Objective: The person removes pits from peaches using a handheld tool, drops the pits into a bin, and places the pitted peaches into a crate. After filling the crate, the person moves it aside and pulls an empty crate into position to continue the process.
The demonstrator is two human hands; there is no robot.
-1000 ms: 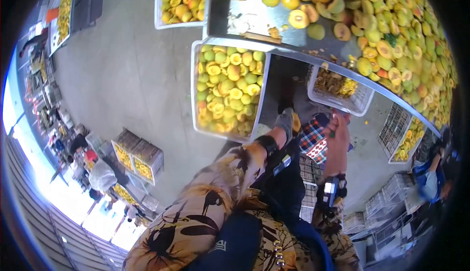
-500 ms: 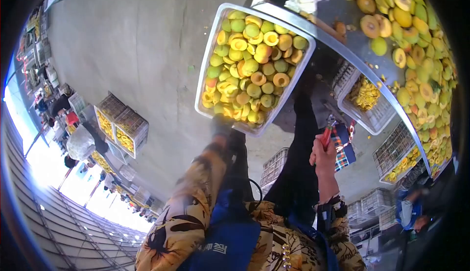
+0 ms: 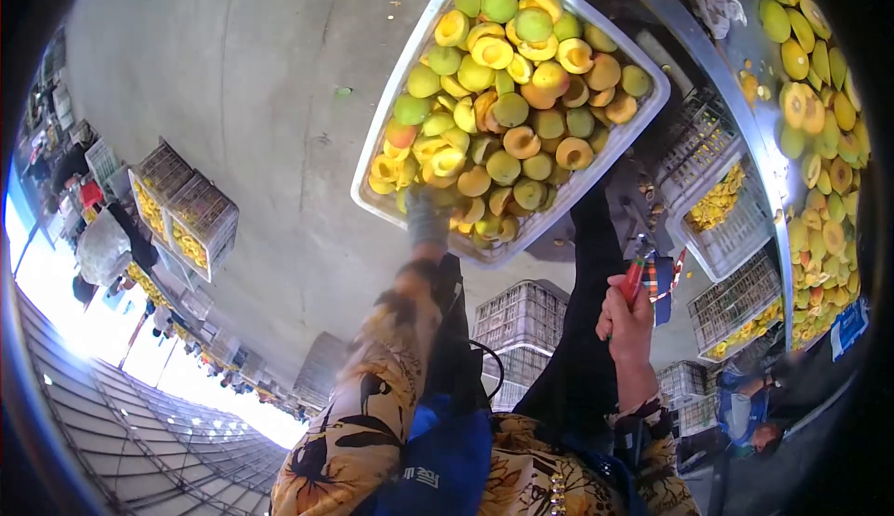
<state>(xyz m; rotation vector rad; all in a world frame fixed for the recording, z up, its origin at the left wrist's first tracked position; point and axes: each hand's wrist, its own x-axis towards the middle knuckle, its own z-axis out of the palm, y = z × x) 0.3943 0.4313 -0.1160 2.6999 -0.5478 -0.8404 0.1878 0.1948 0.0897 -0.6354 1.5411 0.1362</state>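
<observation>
A white plastic crate (image 3: 372,148) full of halved yellow, green and orange peaches (image 3: 512,111) is in front of me. My left hand (image 3: 430,218), in a greyish glove, is at the crate's near left side, over the fruit and rim. Motion smears it and its fingers cannot be made out. Lower right, my right hand (image 3: 629,319) is closed around a red-handled tool (image 3: 634,280) with a metal tip pointing up. This hand stays apart from the crate, beside my dark trouser leg.
A metal-edged table (image 3: 745,78) heaped with cut fruit curves along the right. Below it stand crates (image 3: 722,246) with yellow pieces. Stacked crates (image 3: 521,320) are near my legs, and more crates (image 3: 191,209) stand left. A person in blue (image 3: 745,414) is at lower right.
The crate looks larger and nearer, and its right corner sits further right in view. The table has shifted right. My left hand stays at the crate; the right still grips the tool.
</observation>
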